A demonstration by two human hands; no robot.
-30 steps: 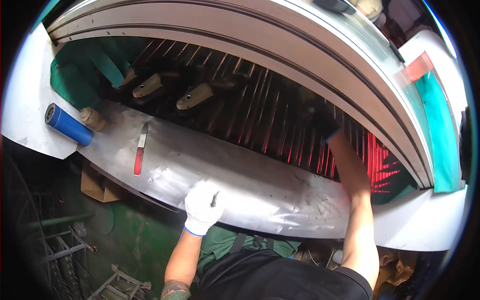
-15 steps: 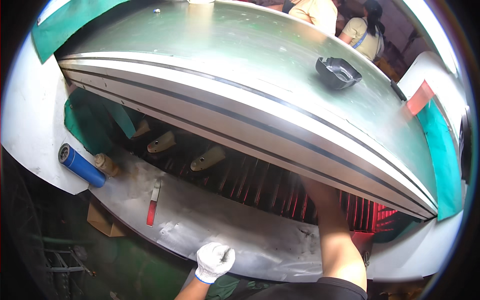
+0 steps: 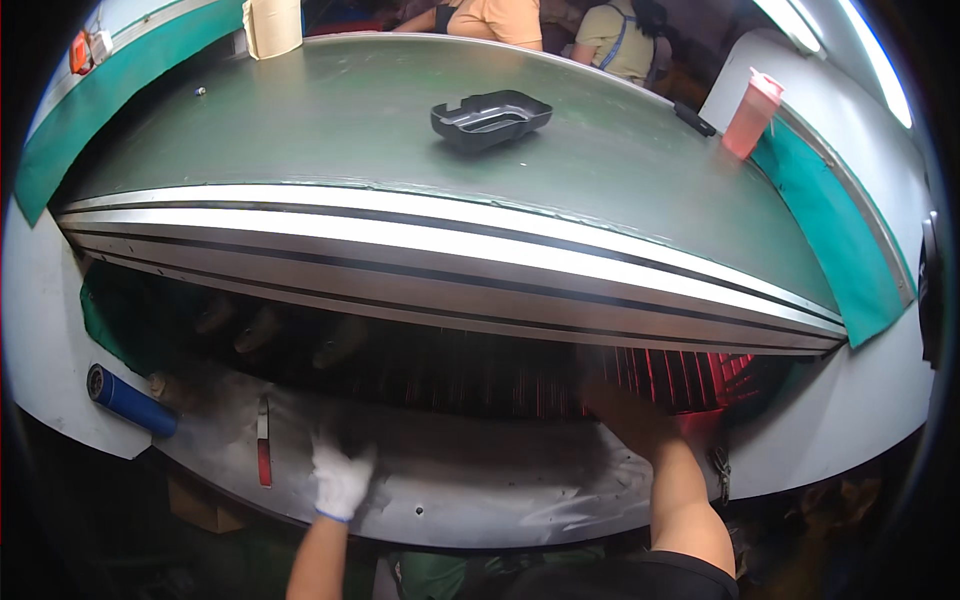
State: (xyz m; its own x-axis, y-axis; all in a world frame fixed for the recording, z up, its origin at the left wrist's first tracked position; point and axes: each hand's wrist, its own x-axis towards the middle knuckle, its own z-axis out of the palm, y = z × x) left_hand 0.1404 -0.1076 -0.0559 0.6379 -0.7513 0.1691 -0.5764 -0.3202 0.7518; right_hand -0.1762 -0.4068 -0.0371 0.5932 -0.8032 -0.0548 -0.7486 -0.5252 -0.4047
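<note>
My left hand (image 3: pixel 342 483), in a white knit glove, hovers over the metal ledge (image 3: pixel 470 490). Motion blurs it, but its fingers look spread and nothing shows in them. Just left of it lies a red-handled knife or scraper (image 3: pixel 264 462) with a pale blade. My right arm reaches into the dark space under the conveyor edge; the right hand (image 3: pixel 612 402) is dim and blurred, near a red slatted crate (image 3: pixel 660 378), so its fingers cannot be made out. A black plastic tray-like part (image 3: pixel 490 118) sits on the green conveyor belt (image 3: pixel 330 120).
A blue cylinder (image 3: pixel 132 400) lies on the ledge's left end. Pale moulded parts (image 3: pixel 258 328) show dimly under the belt's metal edge (image 3: pixel 450 255). At the belt's far right stands a translucent red container (image 3: pixel 752 115); a beige container (image 3: pixel 272 28) stands far left. People (image 3: pixel 615 40) sit beyond.
My left hand has moved left and forward, from a closed fist to spread fingers. The right arm still reaches under the edge. The view has shifted, and the black part appears further left.
</note>
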